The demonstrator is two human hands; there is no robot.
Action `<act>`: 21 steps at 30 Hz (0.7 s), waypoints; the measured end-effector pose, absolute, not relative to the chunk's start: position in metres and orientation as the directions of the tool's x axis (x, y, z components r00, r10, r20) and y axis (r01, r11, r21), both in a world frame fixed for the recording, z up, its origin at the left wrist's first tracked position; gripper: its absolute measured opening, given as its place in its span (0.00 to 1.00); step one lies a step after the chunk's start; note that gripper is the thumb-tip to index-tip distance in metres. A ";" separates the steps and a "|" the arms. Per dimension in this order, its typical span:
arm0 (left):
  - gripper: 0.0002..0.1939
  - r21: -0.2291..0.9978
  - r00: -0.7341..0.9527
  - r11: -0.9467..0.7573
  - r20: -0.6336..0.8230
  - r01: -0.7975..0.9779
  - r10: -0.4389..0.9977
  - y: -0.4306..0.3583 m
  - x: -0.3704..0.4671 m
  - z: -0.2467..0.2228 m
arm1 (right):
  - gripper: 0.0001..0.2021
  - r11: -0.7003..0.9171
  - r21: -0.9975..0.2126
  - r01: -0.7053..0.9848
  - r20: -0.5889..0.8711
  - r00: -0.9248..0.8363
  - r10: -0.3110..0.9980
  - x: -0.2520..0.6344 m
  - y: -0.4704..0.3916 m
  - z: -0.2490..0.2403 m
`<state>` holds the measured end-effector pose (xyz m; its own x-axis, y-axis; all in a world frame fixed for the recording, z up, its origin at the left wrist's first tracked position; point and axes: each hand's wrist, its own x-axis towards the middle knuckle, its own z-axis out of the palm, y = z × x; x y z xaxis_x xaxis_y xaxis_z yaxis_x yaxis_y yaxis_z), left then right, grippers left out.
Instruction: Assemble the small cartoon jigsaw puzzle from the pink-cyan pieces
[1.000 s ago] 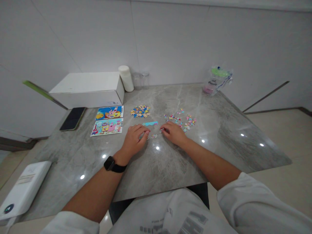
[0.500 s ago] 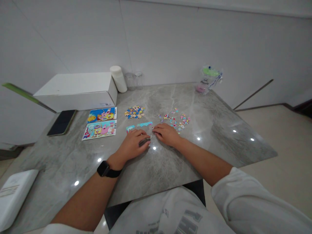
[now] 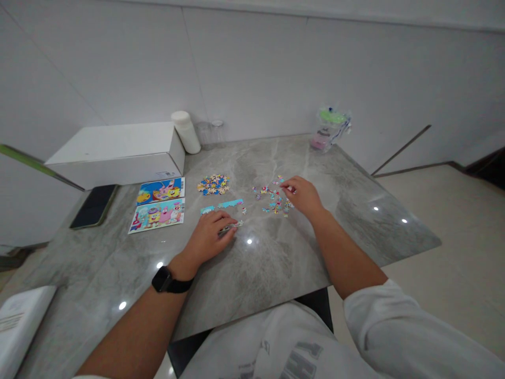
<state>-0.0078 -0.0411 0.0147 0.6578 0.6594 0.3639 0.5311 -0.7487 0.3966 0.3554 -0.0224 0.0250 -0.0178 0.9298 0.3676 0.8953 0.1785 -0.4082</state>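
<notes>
My left hand (image 3: 209, 237), wearing a black watch, rests on the table with its fingers curled. A small run of puzzle pieces (image 3: 240, 223) pokes out at its fingertips, and the palm hides the rest. Just beyond lies a joined light-blue strip of puzzle (image 3: 231, 203), with a loose piece (image 3: 243, 210) near its right end. My right hand (image 3: 303, 195) is over the scattered colourful pieces (image 3: 272, 202), its thumb and fingers pinched on what looks like a small puzzle piece. A second heap of blue and yellow pieces (image 3: 213, 184) lies further left.
Two cartoon picture cards (image 3: 157, 215) lie left of the heap, beside a phone (image 3: 94, 206). Behind them stand a white box (image 3: 114, 150), a white bottle (image 3: 186, 132) and clear cups (image 3: 216, 132). A plastic bag (image 3: 330, 129) sits at the back right edge.
My right hand has moved right and away from my left hand, to the scattered pieces. My left hand has barely moved. The view has shifted slightly.
</notes>
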 end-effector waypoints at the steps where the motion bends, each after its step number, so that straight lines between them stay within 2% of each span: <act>1: 0.12 0.397 0.656 -0.746 0.363 0.534 0.662 -0.041 -0.008 0.015 | 0.10 0.121 -0.389 0.913 0.330 0.016 0.944 0.371 -0.022 0.028; 5: 0.12 0.400 0.635 -0.729 0.361 0.556 0.683 -0.040 -0.007 0.015 | 0.11 0.031 -0.297 0.954 0.170 0.021 0.985 0.411 -0.021 0.031; 12: 0.12 0.406 0.600 -0.701 0.364 0.586 0.712 -0.041 -0.006 0.016 | 0.12 0.064 -0.207 0.976 -0.021 -0.069 0.997 0.408 -0.017 0.017; 21: 0.11 0.411 0.606 -0.697 0.347 0.587 0.715 -0.042 -0.007 0.015 | 0.09 0.106 -0.200 0.974 -0.087 -0.125 0.988 0.409 -0.014 0.012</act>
<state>-0.0067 -0.0415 0.0148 0.6065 0.7155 0.3468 0.5872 -0.6972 0.4113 0.4089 -0.0136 0.0121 -0.1253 0.9883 -0.0872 0.9741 0.1059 -0.1999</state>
